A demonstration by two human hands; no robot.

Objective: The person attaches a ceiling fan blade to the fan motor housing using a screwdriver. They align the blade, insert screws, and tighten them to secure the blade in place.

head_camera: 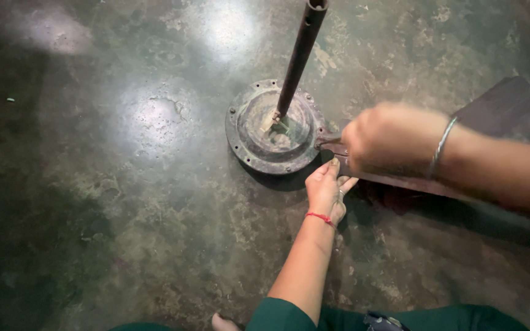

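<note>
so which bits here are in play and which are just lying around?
In play:
- fan motor with rod
- blade at the motor's edge
- left hand, right hand on the blade's root

Lying about:
- small pale speck on the floor

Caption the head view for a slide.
Left hand and blurred right hand grip a dark fan blade at a rusty round motor housing on stained concrete floor.
</note>
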